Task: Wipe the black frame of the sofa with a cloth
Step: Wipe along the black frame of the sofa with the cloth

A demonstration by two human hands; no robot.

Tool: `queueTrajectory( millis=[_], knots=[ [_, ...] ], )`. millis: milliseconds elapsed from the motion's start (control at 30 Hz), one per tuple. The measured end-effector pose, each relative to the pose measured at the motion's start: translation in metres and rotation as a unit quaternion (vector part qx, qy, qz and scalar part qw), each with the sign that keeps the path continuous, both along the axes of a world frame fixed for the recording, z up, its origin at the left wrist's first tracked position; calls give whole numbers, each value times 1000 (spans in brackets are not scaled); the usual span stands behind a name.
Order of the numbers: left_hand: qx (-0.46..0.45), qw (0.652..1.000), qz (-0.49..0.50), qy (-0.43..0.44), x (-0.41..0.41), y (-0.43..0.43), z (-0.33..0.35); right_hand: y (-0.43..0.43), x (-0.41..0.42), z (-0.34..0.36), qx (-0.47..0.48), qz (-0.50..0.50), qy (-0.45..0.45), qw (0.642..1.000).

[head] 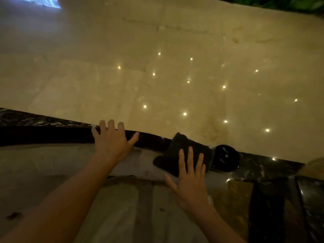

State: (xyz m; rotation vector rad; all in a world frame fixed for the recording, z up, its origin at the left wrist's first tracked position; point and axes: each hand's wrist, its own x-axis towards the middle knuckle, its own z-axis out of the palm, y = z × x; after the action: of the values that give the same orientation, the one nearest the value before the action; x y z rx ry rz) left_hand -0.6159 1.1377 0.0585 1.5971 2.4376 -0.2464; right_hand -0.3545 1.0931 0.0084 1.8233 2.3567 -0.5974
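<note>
Fingers of our right hand (190,174) lie spread and flat on the dark cloth (178,151), pressing it down, not pinching it; the fingers of our left hand (112,141) are likewise spread, draped over the black frame (150,140) with nothing held, apparently as a brace. We note that the frame runs as a long glossy band from the left edge of the view toward the lower right, ending near a rounded black knob (226,157). The cloth sits across this band just short of the knob, between the knob and our left hand. Pale upholstery (52,163) lies on the near side of the frame, polished floor (157,67) on the far side. In our judgement the right hand is the working hand, and the next stroke must follow the frame's long axis: either right onto the knob or left toward the bracing hand, which would then need to shift. The frame's far left stretch is too dark to assess.
</note>
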Motion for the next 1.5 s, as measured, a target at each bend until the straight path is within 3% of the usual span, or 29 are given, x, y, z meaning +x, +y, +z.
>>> queueTrajectory(
  millis=[100,200,433,567,733,867,1067,1200,1333,1500],
  knots=[
    [25,999,-31,-19,28,12,-1,3,15,-1,-33,-84,43,995],
    [40,998,-24,-28,44,14,-2,13,-10,3,-18,-100,85,991],
    [103,993,41,-41,29,9,-2,46,-78,19,55,115,88,988],
    [85,996,-14,-18,49,13,-1,19,-11,-1,85,103,96,986],
    [59,985,-158,-45,137,32,0,-9,78,-22,-2,-21,59,998],
    [16,977,-210,-45,194,41,-5,-11,119,-31,-24,-59,23,998],
    [0,986,-165,-32,189,54,-10,61,132,-29,7,-112,1,994],
    [10,990,-138,-38,185,62,-20,67,112,-29,48,-6,10,999],
    [53,991,-104,-58,190,63,-22,45,156,-33,36,78,10,996],
    [32,996,-75,-45,194,67,-20,109,138,-30,56,-14,-18,998]
  ],
)
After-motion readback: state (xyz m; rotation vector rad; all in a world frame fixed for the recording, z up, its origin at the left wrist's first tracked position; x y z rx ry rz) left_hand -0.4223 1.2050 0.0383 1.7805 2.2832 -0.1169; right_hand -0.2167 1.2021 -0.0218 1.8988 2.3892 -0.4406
